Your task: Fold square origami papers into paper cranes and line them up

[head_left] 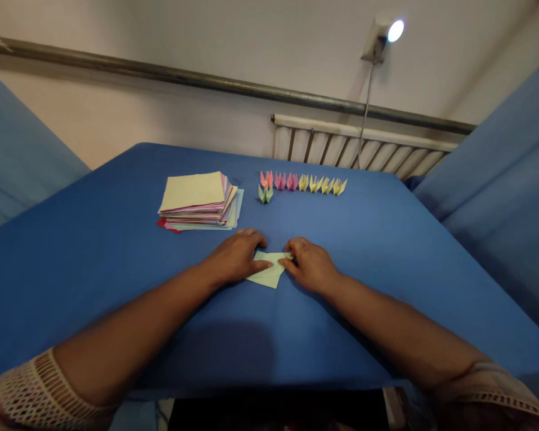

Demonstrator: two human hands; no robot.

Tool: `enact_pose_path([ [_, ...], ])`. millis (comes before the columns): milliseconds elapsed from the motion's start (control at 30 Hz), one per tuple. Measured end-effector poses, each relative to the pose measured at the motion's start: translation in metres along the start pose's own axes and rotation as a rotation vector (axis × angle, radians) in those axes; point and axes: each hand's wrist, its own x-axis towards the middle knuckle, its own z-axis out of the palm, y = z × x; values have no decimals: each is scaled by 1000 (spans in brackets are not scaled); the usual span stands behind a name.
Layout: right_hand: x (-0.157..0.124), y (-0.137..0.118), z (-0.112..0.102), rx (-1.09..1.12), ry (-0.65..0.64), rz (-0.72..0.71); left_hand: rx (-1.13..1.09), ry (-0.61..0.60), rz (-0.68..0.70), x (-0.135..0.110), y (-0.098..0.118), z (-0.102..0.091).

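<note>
A pale green sheet of paper (pixel 268 278), partly folded, lies on the blue-covered table between my hands. At its left side my left hand (pixel 239 254) grips it, thumb pressed on top and fingers curled at the far edge. My right hand (pixel 312 263) pinches the upper right corner between thumb and curled fingers. Beyond the hands stands a row of small folded paper pieces: an orange one (pixel 266 179), pink ones (pixel 286 182) and several yellow ones (pixel 322 184). A green folded piece (pixel 265 194) sits just in front of the orange one.
A thick stack of coloured paper sheets (pixel 197 200), yellow on top, rests left of the folded pieces. The blue table (pixel 117 251) ends at a wall with a radiator (pixel 341 140), a metal pipe (pixel 184 75) and a lit plug (pixel 393 31) with a cable. Blue curtains (pixel 503 155) hang at both sides.
</note>
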Motion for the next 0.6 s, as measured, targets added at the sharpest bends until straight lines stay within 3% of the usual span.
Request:
enact_pose_path([
  [200, 0, 2, -1, 9, 26, -68, -41, -67, -21, 0, 6, -6],
  [600, 2, 5, 4, 86, 35, -69, 74, -61, -100, -4, 12, -2],
])
